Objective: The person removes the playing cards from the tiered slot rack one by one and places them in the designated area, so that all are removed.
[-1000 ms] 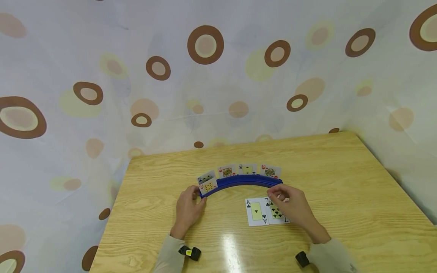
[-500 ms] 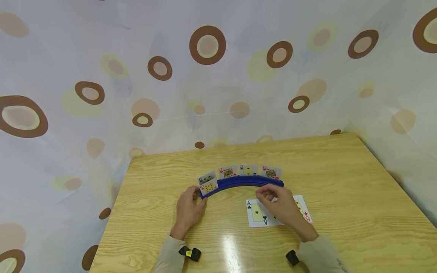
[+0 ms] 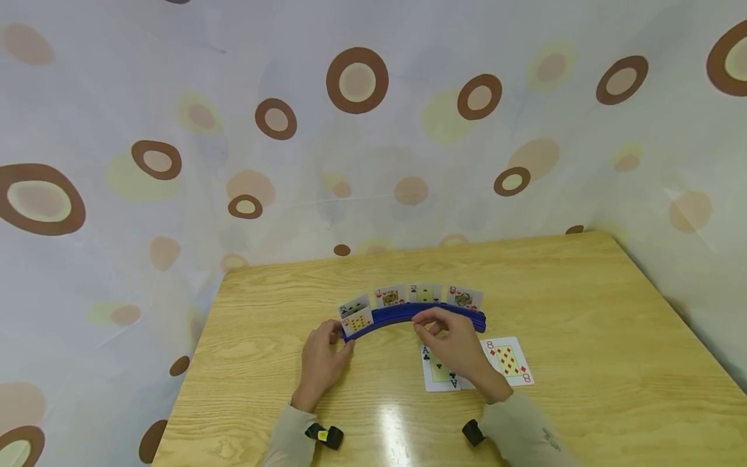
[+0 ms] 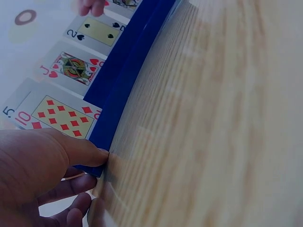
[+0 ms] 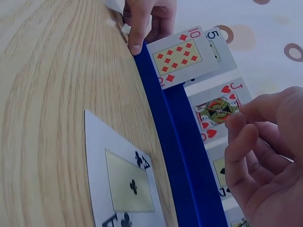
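Two hands at the blue card holder (image 3: 408, 316) on the tabletop (image 3: 583, 311): left hand (image 3: 321, 360) pinches its end; right hand (image 3: 452, 344), fingers curled, seemingly empty, hovers mid-rack. Advise steadying the holder, seating cards upright.

A light wood-grain counter (image 3: 583, 337) fills the lower half of the frame; on it, at centre, stands a curved blue card rack (image 3: 397, 316); just below it lie face up the ace of clubs (image 3: 438, 371) and, right, the eight of diamonds (image 3: 506, 360).

curved blue card holder (image 3: 408, 316), cards upright
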{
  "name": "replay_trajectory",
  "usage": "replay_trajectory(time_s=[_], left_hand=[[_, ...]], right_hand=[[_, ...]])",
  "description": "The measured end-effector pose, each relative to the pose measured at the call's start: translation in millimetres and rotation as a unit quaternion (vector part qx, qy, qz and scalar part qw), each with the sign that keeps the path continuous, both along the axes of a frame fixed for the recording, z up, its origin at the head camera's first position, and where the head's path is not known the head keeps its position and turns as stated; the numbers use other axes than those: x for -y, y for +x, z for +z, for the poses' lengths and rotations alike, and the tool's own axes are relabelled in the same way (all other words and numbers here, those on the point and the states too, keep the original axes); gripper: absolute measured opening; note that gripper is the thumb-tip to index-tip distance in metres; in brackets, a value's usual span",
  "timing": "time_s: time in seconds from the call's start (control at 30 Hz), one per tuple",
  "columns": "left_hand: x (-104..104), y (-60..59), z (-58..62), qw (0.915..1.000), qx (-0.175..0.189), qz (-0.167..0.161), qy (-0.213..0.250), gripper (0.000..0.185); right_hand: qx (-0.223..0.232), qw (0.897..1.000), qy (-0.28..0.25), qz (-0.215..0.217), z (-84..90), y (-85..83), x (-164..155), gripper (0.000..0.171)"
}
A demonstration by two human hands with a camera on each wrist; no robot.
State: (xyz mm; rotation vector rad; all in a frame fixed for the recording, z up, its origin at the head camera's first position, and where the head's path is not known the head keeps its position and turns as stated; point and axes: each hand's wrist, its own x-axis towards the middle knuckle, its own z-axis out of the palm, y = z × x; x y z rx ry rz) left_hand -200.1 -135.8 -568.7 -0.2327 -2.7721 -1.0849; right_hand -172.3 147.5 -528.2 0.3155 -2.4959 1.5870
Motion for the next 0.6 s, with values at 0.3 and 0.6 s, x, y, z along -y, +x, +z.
replay_trajectory(time_s=[0.3,0.6], left_hand=[[1.6,0.9,-1.4,1.0000,-0.006,-0.001,0.001,0.029],[1.1,0.2,-0.5,1.0000,-0.006,-0.002,0.000,0.029]], right_hand=[[-0.002,1.000,-0.002,0.001,3.2,-8.2,17.3,0.020],[0.005,0.999,0.004,-0.034,0.5,-18.9,34.7,0.020]])
